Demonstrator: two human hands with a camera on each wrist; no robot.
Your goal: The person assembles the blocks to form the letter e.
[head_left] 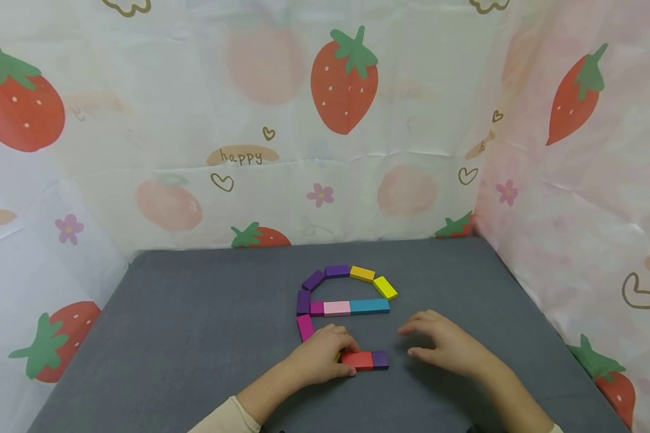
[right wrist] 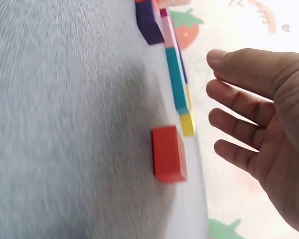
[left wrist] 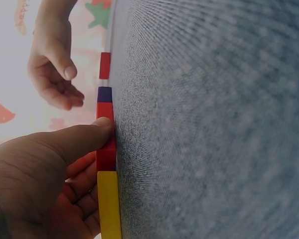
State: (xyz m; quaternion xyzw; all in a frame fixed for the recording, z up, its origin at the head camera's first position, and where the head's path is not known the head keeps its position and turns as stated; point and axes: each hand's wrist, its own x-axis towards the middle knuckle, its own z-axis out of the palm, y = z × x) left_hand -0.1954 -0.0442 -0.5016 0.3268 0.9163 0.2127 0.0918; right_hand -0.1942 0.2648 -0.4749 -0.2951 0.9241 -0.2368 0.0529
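Note:
Coloured blocks lie on a grey table in a rounded shape with a middle bar. At its bottom row, my left hand (head_left: 325, 356) pinches a red block (head_left: 359, 361), thumb on the near side and fingers on the far side. A small purple block (head_left: 380, 360) closes that row on the right. In the left wrist view a yellow block (left wrist: 109, 206) continues the row beside the red one; from the head it is mostly covered by the hand. My right hand (head_left: 449, 346) hovers right of the shape, fingers relaxed, holding nothing. A separate red block (right wrist: 165, 153) lies near it.
Above the bottom row runs a bar of magenta, pink (head_left: 337, 308) and blue (head_left: 369, 307) blocks. Purple (head_left: 303, 302), orange (head_left: 362, 274) and yellow (head_left: 385, 288) blocks arch over it. A strawberry-print cloth (head_left: 281, 120) surrounds the table (head_left: 206, 313) at the back and sides.

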